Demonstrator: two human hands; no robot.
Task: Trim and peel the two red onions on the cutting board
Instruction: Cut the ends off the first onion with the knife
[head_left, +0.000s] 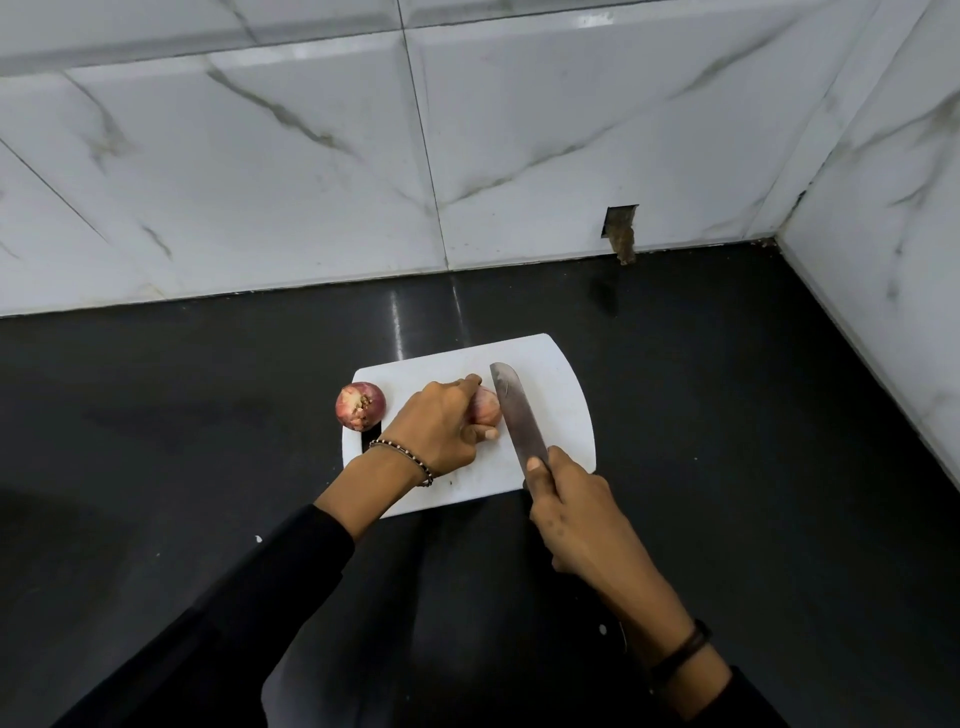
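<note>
Nearest the camera, the right hand (571, 501) is wrapped round the handle of the knife (519, 410), thumb laid forward onto the base of the blade; the handle itself is hidden inside the grip. The blade runs away from the person, tip toward the far edge of the cutting board (563, 395).

Just left of the blade, the left hand (439, 426) grips the held onion (487, 406), its fingers (460, 388) curled over the top and the thumb tucked under the near side. Only the onion's right end shows, and it lies against the flat of the blade or just beside it; I cannot tell whether the edge has bitten in. So the cut turns on the blade crossing that exposed end, clear of the fingertips. Root or stem end there cannot be made out.

Farther left, the second onion (360, 406) sits alone at the board's left edge, root end up, skin on. The dark desk (727, 415) carries the board.
</note>
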